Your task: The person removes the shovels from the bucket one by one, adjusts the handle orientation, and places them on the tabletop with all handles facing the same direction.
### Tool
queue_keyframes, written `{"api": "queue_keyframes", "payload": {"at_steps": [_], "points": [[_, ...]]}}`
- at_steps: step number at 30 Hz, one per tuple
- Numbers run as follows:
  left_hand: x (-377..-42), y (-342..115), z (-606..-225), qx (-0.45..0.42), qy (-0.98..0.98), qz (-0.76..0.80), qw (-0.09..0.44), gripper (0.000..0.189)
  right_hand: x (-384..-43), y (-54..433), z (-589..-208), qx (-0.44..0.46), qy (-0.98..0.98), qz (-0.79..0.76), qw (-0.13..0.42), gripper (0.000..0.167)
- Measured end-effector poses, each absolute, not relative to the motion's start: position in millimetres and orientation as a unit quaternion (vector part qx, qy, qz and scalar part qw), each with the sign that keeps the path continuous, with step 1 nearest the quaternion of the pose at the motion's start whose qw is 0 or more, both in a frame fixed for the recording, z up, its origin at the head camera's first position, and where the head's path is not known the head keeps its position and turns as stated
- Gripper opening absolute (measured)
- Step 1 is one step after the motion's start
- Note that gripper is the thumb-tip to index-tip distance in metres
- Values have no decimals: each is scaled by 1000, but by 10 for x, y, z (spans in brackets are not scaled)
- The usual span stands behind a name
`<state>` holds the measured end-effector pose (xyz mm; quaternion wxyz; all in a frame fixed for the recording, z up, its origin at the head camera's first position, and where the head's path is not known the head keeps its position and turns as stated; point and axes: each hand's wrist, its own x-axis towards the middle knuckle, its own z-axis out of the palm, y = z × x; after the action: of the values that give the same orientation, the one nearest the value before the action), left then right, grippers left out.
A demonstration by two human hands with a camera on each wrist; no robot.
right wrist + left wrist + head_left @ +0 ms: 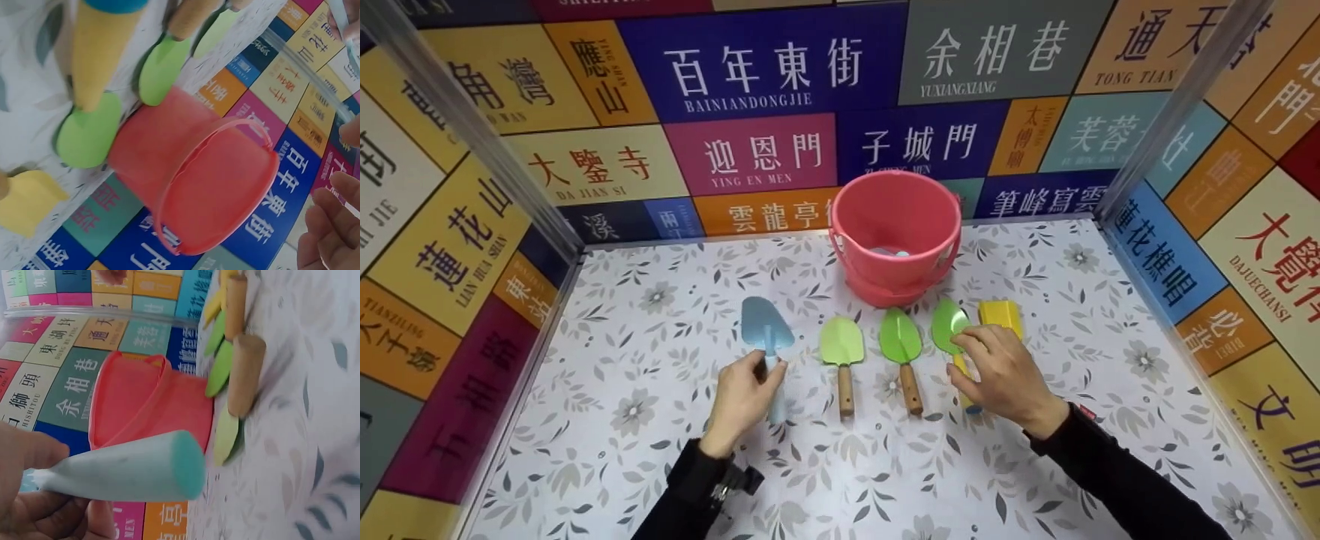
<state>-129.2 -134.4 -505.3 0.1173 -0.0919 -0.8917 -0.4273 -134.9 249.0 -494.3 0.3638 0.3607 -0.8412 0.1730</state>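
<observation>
My left hand pinches a light blue hand trowel near the top of its handle. In the left wrist view, the trowel's pale handle sticks out past the fingers, raised over the table. To its right, a light green trowel and a darker green one, both wooden-handled, lie side by side. My right hand hovers over a green trowel with a yellow handle, overlapping it in the head view. Its fingers are loosely bent with nothing between them, apart from that handle in the right wrist view.
A pink bucket stands behind the trowels against the back wall, with something pale inside at the bottom. Beside the right hand lies a yellow shovel blade, its handle partly hidden. Walls with coloured sign panels enclose the floral tabletop on three sides.
</observation>
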Motion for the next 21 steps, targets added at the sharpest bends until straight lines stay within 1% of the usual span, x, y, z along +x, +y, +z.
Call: {"api": "queue_keyframes", "payload": {"at_steps": [5,10,16,21], "points": [[-1263,-1503,-5085,-93,-907,-404,71,27,-1287,2682,-5051,337,-868,174,321,30],[-1290,-1598,-5167,-82,-912,-399,38,18,-1210,2842,-5174,325,-880,172,301,33],[-1370,-1673,-5251,-40,-908,-416,-31,17,-1142,2986,-5259,309,-898,159,269,37],[-1437,-1684,-5302,-32,-911,-408,-49,17,-1101,3086,-5277,304,-908,146,250,36]]}}
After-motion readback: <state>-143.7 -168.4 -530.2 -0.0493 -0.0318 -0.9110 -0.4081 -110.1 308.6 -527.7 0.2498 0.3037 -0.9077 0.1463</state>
